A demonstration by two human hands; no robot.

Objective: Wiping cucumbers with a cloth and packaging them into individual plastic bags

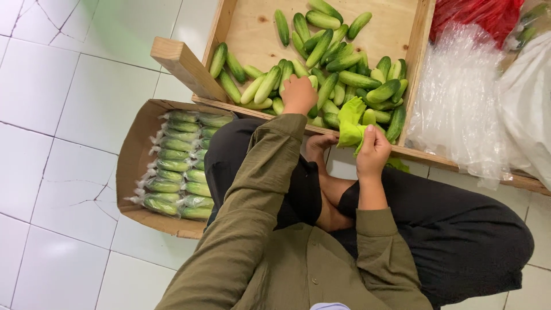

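A cardboard box (133,150) of plastic-wrapped cucumbers (179,166), laid in neat rows, is seen on the white tiled floor at the left. Beside it, the left hand (299,93) is stretched into the wooden crate (241,26) and is closed over a loose cucumber in the pile of cucumbers (338,63). Further right, a light-green cloth (350,123) is grasped by the right hand (373,150) at the crate's near edge. Clear plastic bags (459,97) are heaped at the far right
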